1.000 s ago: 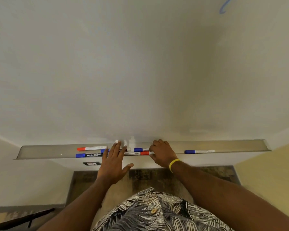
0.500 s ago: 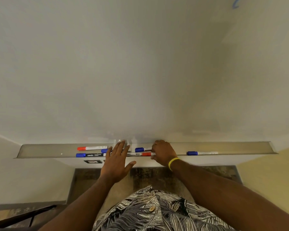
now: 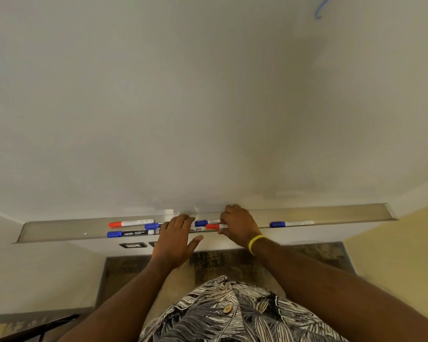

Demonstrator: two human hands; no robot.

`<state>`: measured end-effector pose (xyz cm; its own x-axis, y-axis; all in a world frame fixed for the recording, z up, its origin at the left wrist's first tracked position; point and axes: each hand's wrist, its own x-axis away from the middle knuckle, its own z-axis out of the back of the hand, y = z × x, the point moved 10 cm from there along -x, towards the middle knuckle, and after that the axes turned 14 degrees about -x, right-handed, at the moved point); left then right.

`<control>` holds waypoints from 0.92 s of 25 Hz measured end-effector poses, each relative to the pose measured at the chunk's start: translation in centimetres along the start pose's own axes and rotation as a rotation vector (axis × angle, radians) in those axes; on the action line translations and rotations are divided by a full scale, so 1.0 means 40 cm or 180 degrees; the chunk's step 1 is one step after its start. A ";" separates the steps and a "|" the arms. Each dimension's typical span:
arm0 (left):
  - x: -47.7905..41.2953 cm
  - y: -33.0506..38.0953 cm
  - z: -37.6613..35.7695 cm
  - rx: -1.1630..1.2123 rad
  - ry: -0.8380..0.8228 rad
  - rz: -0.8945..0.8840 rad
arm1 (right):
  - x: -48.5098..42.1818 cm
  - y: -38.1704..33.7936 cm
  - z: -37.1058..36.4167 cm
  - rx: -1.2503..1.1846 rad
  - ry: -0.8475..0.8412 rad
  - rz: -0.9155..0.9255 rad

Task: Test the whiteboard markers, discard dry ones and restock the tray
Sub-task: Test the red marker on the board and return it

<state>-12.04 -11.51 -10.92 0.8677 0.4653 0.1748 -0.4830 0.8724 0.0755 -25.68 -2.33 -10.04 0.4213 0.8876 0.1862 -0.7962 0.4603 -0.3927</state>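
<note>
Both hands point(image 3: 173, 239) point(image 3: 239, 224) rest over markers point(image 3: 131, 223) in tray point(image 3: 59, 228)

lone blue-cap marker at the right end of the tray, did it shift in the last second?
No. The blue-cap marker lies at the same spot along the tray, equally far from its right end; only the camera view shifts.

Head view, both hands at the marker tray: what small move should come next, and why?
Probably lift the red-capped marker out of the tray with the right hand and uncap it for a test stroke. That hand is curled at the marker's barrel end, while the left hand lies open and flat over the tray. Whether the fingers have actually closed on it cannot be told.
</note>
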 end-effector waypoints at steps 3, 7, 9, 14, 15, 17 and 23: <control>-0.006 0.054 0.014 0.0280 -0.0035 -0.0198 | 0.031 -0.033 0.021 -0.0041 0.0089 0.0136; 0.001 0.135 0.008 0.0378 -0.0267 -0.0591 | 0.096 -0.035 0.019 -0.0416 -0.0113 -0.0009; 0.008 0.172 -0.011 0.0315 -0.0472 -0.0730 | 0.138 -0.033 -0.005 -0.0720 -0.0374 -0.0040; 0.025 0.252 -0.032 0.0022 -0.0681 -0.1060 | 0.226 -0.004 -0.038 -0.0596 -0.0610 0.0157; 0.027 0.264 -0.033 -0.0031 -0.0706 -0.1104 | 0.232 0.004 -0.037 -0.0543 -0.0628 0.0146; 0.033 0.284 -0.041 -0.0054 -0.0776 -0.1145 | 0.242 0.011 -0.047 -0.0504 -0.0756 0.0106; 0.021 0.181 -0.022 0.0224 -0.0432 -0.0900 | 0.340 0.231 0.006 -0.0866 -0.0075 -0.0811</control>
<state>-14.71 -4.68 -11.11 0.9474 0.1775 0.2663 -0.2360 0.9495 0.2066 -27.42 13.99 -10.92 0.5784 0.7467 0.3283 -0.5211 0.6479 -0.5555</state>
